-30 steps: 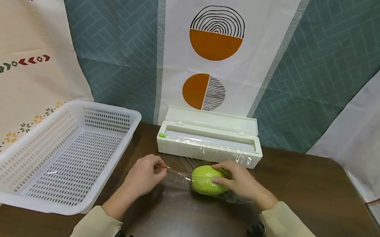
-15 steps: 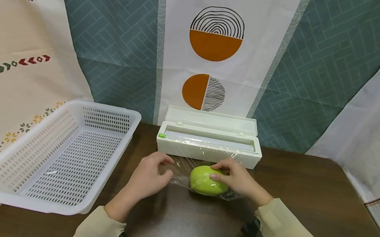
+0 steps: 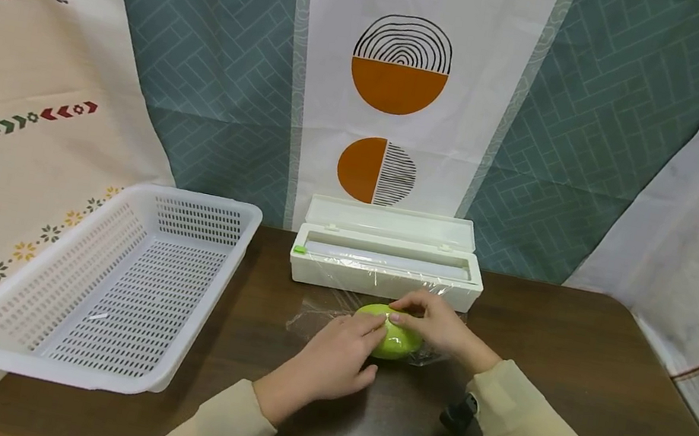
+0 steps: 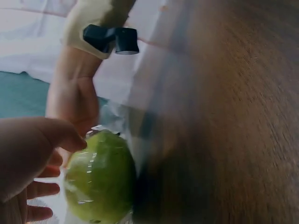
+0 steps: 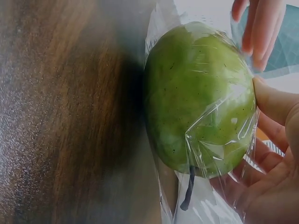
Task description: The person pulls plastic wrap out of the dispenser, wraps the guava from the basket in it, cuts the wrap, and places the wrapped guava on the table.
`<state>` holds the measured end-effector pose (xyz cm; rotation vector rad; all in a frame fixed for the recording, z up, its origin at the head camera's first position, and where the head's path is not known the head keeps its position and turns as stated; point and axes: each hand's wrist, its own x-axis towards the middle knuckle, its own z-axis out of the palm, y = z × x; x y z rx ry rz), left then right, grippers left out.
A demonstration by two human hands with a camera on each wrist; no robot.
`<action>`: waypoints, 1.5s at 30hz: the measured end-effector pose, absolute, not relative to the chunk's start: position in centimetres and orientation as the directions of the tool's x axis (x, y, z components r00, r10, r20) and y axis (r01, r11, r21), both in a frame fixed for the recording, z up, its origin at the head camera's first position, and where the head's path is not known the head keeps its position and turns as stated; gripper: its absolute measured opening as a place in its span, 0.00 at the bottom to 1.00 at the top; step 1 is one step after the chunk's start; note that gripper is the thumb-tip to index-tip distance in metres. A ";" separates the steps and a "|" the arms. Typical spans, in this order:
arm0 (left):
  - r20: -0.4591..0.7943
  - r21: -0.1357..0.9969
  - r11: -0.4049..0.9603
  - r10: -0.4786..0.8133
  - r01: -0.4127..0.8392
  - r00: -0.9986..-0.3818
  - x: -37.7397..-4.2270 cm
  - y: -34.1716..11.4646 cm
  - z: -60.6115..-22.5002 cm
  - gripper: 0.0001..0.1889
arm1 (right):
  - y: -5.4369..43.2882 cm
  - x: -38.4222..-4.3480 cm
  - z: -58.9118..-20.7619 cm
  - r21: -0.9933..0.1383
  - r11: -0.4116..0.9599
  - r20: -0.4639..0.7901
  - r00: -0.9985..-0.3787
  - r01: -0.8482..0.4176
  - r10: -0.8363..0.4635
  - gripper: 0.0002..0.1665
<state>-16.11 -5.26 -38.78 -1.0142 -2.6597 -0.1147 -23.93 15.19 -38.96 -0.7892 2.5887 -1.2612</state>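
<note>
A green pear (image 3: 399, 344) with a dark stem lies on the table under clear cling film (image 3: 308, 317). My right hand (image 3: 441, 331) holds its right side, thumb and fingers spread around the film-covered skin, as the right wrist view shows on the pear (image 5: 198, 98). From the left, my left hand (image 3: 333, 358) reaches over the pear's near left side with fingers extended; whether the fingertips press on it cannot be told. In the left wrist view the wrapped pear (image 4: 100, 182) sits beside the thumb. The film runs back to a white cling film dispenser (image 3: 380, 283).
Behind the pear, the dispenser's lid (image 3: 390, 222) stands raised, and a green slider (image 3: 299, 249) sits at its left end. A white perforated basket (image 3: 121, 295) is on the left. Patterned cloths hang behind and beside the dark wooden table (image 3: 548, 359).
My left hand let go of the film's left edge, then moved right onto or just above the pear with its fingers stretched out. My right hand has stayed on the pear.
</note>
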 end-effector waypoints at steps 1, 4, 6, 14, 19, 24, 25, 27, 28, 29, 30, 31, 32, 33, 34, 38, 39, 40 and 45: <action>0.279 -0.041 0.758 0.634 0.650 -0.721 -16.2 -5.0 -39.0 0.28 | 15.2 -24.0 -39.1 -0.771 0.503 0.091 -0.848 -0.392 -0.522 0.15; 0.277 -0.051 0.770 0.623 0.636 -0.732 -16.5 -4.6 -39.3 0.31 | 15.2 -24.1 -39.3 -0.774 0.499 0.093 -0.850 -0.390 -0.519 0.15; 0.281 -0.053 0.775 0.617 0.630 -0.735 -16.6 -4.3 -39.3 0.32 | 15.3 -24.2 -39.2 -0.771 0.511 0.082 -0.856 -0.379 -0.510 0.14; 0.263 -0.059 0.794 0.597 0.605 -0.758 -17.6 -3.6 -38.9 0.32 | 15.2 -23.5 -37.9 -0.590 0.631 0.174 -0.843 -0.504 -0.510 0.18; 0.214 -0.040 0.808 0.581 0.587 -0.785 -18.3 -3.5 -38.4 0.32 | 15.3 -21.8 -37.4 -0.424 0.641 0.258 -0.764 -0.639 -0.591 0.24; 0.205 -0.001 0.813 0.570 0.582 -0.796 -19.3 -3.6 -38.3 0.31 | 15.4 -21.1 -38.4 -0.311 0.698 0.212 -0.763 -0.645 -0.611 0.41; 0.201 0.013 0.813 0.568 0.582 -0.798 -19.6 -3.6 -38.4 0.32 | 15.3 -21.1 -38.7 -0.293 0.706 0.207 -0.764 -0.645 -0.612 0.44; 0.190 0.048 0.813 0.563 0.580 -0.804 -20.1 -3.7 -38.4 0.33 | 15.2 -21.2 -39.2 -0.265 0.711 0.215 -0.758 -0.652 -0.615 0.49; 0.184 0.066 0.813 0.560 0.578 -0.808 -20.4 -3.7 -38.4 0.33 | 15.1 -21.3 -39.4 -0.251 0.715 0.217 -0.758 -0.652 -0.615 0.51; 0.179 0.081 0.813 0.558 0.577 -0.811 -20.6 -3.7 -38.4 0.34 | 15.0 -21.4 -39.6 -0.238 0.720 0.222 -0.758 -0.652 -0.613 0.53; 0.174 0.091 0.811 0.558 0.577 -0.811 -20.9 -3.7 -38.4 0.34 | 14.9 -21.5 -39.7 -0.225 0.725 0.230 -0.758 -0.651 -0.610 0.54; 0.172 0.096 0.810 0.559 0.578 -0.811 -21.1 -3.8 -38.4 0.35 | 14.7 -21.7 -39.8 -0.208 0.732 0.237 -0.759 -0.649 -0.606 0.55; 0.171 0.101 0.809 0.560 0.579 -0.811 -21.3 -3.9 -38.4 0.36 | 14.6 -21.9 -39.9 -0.196 0.737 0.243 -0.761 -0.646 -0.602 0.56; 0.168 0.104 0.807 0.561 0.581 -0.810 -21.6 -4.0 -38.4 0.36 | 14.4 -22.1 -40.0 -0.189 0.744 0.242 -0.765 -0.641 -0.597 0.56; 0.166 0.104 0.805 0.564 0.584 -0.809 -21.8 -4.0 -38.4 0.37 | 14.2 -22.3 -40.1 -0.179 0.751 0.242 -0.768 -0.635 -0.592 0.57; 0.152 0.123 0.802 0.567 0.585 -0.810 -22.5 -4.1 -38.4 0.40 | 13.8 -23.1 -40.4 -0.142 0.762 0.245 -0.768 -0.632 -0.592 0.56; 0.149 0.130 0.802 0.565 0.582 -0.812 -22.7 -4.2 -38.4 0.41 | 13.7 -23.3 -40.4 -0.134 0.760 0.250 -0.764 -0.636 -0.595 0.55; 0.145 0.138 0.804 0.562 0.579 -0.814 -22.8 -4.2 -38.5 0.41 | 13.6 -23.5 -40.4 -0.127 0.757 0.256 -0.758 -0.641 -0.599 0.54; 0.134 0.152 0.814 0.545 0.560 -0.828 -23.0 -4.5 -39.2 0.46 | 13.7 -24.1 -39.8 -0.172 0.729 0.234 -0.746 -0.663 -0.623 0.49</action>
